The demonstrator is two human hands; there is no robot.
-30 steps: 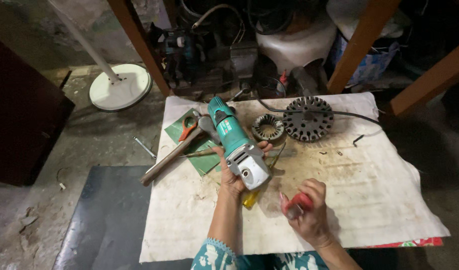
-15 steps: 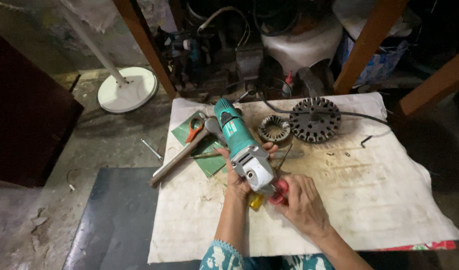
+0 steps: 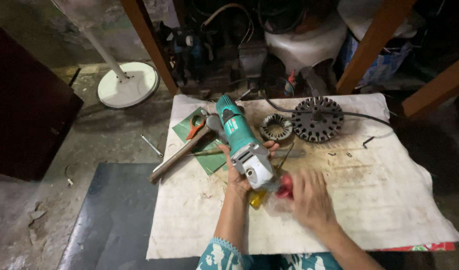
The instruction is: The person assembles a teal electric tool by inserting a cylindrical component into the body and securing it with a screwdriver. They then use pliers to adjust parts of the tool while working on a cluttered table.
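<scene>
The teal angle grinder (image 3: pixel 242 145) was gripped under its grey head by the left hand (image 3: pixel 239 177) on the stained white cloth (image 3: pixel 389 200). A red-handled tool (image 3: pixel 284 190) was clasped in the right hand (image 3: pixel 309 200) and set against the head; no part was seen removed, so the work appeared barely begun. A second before, that hand had been held apart, nearer the cloth's front edge

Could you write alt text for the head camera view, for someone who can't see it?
Seen from above, a person's left hand holds a teal angle grinder on a stained white cloth, while the right hand brings a small red object, blurred, to its silver head. Two round metal motor cores, pliers and a long bar lie nearby.
</scene>
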